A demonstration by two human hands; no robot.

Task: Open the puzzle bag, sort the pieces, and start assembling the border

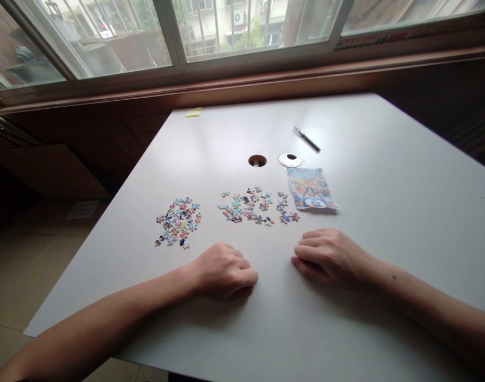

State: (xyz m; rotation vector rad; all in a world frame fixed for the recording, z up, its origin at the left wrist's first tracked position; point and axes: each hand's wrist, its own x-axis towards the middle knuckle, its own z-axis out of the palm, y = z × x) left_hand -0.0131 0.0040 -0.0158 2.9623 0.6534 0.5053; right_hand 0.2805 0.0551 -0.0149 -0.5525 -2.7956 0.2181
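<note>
My left hand (226, 271) rests on the white table in a loose fist, with no object showing in it. To its right, my right hand (330, 255) lies with its fingers curled under, and nothing shows in that one either. Beyond my left hand, a dense pile of jigsaw puzzle pieces (179, 222) is heaped up. Farther right, a looser spread of puzzle pieces (248, 207) lies between the pile and a printed picture sheet (312, 188). That colourful sheet is just past my right hand. Neither hand touches the pieces or the sheet.
The white table (405, 201) has a round cable hole (257, 161), with its metal ring cover (290, 159) beside it. A dark pen (306, 139) lies farther back. Yellow sticky paper (193, 112) is on the far left edge. A window (250, 26) stands behind.
</note>
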